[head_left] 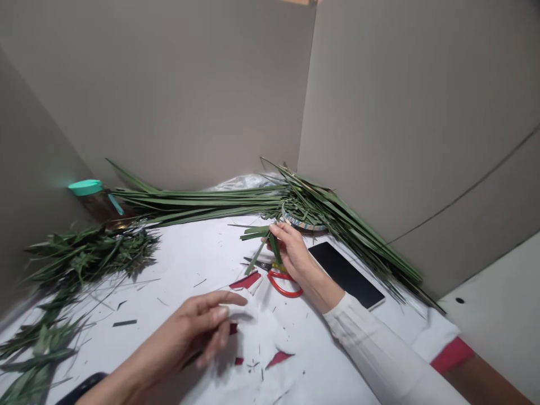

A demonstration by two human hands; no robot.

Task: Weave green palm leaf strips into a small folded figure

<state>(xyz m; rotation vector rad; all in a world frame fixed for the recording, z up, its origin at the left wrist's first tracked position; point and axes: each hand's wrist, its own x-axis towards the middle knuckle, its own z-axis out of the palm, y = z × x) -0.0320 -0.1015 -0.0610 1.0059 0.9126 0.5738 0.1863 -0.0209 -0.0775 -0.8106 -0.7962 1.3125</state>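
Note:
My right hand (292, 251) is closed on a small folded piece of green palm leaf strips (260, 235), held just above red-handled scissors (279, 277) lying on the white cloth (185, 264). My left hand (202, 326) hovers low over the cloth nearer to me, fingers loosely curled with the index finger stretched out; a scrap of white paper (242, 315) lies at its fingertips, and I cannot tell whether they grip it. A white sleeve covers my right forearm.
Long green palm leaves (202, 202) lie along the back wall and down the right side. Finished woven leaf pieces (84, 256) pile at left. A jar with a teal lid (90, 197) stands back left. A black phone (346, 274) lies right of the scissors.

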